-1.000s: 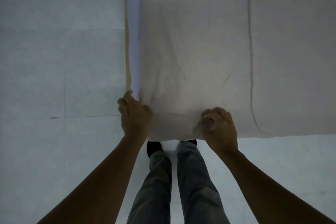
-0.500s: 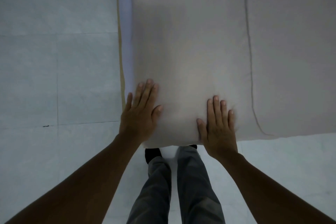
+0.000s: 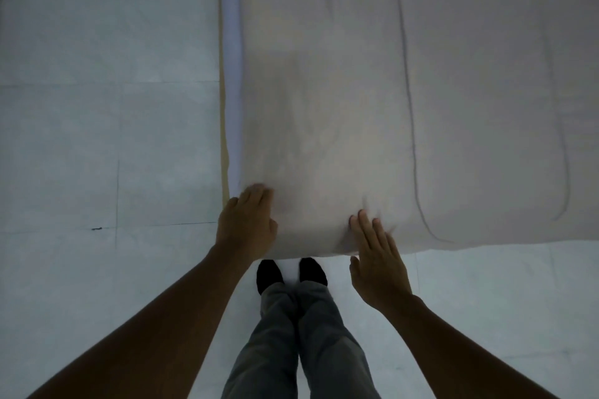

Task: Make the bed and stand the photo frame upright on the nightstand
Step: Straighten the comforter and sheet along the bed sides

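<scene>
A pale beige quilt (image 3: 356, 91) lies spread flat over the bed, its near edge hanging just in front of my feet. My left hand (image 3: 248, 223) rests flat on the quilt's near left corner, fingers together and blurred. My right hand (image 3: 376, 256) lies open, fingertips on the quilt's near edge and palm over the floor. A strip of white sheet (image 3: 232, 58) and a tan bed edge (image 3: 222, 107) show along the quilt's left side. No photo frame or nightstand is in view.
Pale tiled floor (image 3: 97, 107) stretches to the left of the bed and in front of it. My legs in grey trousers and black shoes (image 3: 291, 272) stand at the bed's foot. A stitched seam (image 3: 408, 91) runs along the quilt.
Both hands let go of the bunched quilt edge, spread flat on it, then slid back toward the near edge. The wrinkles at the corner are smoothed out.
</scene>
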Motion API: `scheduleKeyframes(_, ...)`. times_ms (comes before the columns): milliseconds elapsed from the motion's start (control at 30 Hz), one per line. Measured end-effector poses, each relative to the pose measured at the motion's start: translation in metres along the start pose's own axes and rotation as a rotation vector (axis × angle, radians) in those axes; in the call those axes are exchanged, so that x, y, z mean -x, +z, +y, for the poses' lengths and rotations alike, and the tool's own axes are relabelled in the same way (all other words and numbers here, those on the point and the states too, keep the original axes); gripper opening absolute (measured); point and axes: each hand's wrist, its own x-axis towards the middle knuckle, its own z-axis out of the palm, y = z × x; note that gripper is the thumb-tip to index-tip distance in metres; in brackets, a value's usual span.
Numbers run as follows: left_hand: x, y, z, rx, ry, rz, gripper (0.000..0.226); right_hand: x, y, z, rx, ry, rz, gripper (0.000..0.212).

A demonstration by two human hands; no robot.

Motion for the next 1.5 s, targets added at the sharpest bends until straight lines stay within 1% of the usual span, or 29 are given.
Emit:
scheduleKeyframes(100,0.022,-0.052,0.010,0.037,-0.040,-0.140,0.053,0.015,-0.038,-0.023,-0.126,-0.048,0.006,0.082)
scheduleKeyframes(167,0.043,-0.083,0.016,0.136,-0.046,-0.198,0.052,0.026,-0.063,-0.040,-0.175,-0.112,0.025,0.078)
scheduleKeyframes(300,0.072,-0.131,0.027,0.474,-0.078,-0.201,0.052,0.040,-0.108,-0.070,-0.235,-0.162,0.078,0.073)
scheduleKeyframes(400,0.081,-0.165,0.020,0.560,-0.083,-0.175,0.052,0.040,-0.139,-0.095,-0.264,-0.145,0.133,0.069)
scheduleKeyframes(533,0.081,-0.209,-0.022,0.644,-0.119,-0.032,0.047,0.019,-0.170,-0.132,-0.287,-0.101,0.203,0.061)
scheduleKeyframes(600,0.080,-0.227,-0.053,0.663,-0.102,-0.009,0.045,0.004,-0.181,-0.154,-0.318,-0.086,0.212,0.059)
scheduleKeyframes(767,0.075,-0.261,-0.138,0.688,-0.074,-0.022,0.044,-0.033,-0.192,-0.231,-0.434,-0.015,0.267,0.057)
scheduleKeyframes(900,0.071,-0.282,-0.194,0.683,-0.036,-0.087,0.041,-0.054,-0.187,-0.301,-0.507,0.030,0.292,0.054)
scheduleKeyframes(1033,0.054,-0.307,-0.240,0.703,-0.017,-0.070,0.040,-0.070,-0.192,-0.354,-0.589,0.033,0.317,0.052)
scheduleKeyframes(1200,0.014,-0.343,-0.278,0.752,-0.018,-0.040,0.039,-0.110,-0.219,-0.379,-0.590,0.007,0.353,0.051)
scheduleKeyframes(1367,-0.052,-0.383,-0.308,0.757,-0.007,-0.028,0.038,-0.191,-0.258,-0.399,-0.593,-0.005,0.448,0.049)
scheduleKeyframes(1500,-0.127,-0.426,-0.328,0.735,0.007,0.000,0.039,-0.283,-0.294,-0.415,-0.671,0.003,0.451,0.049)
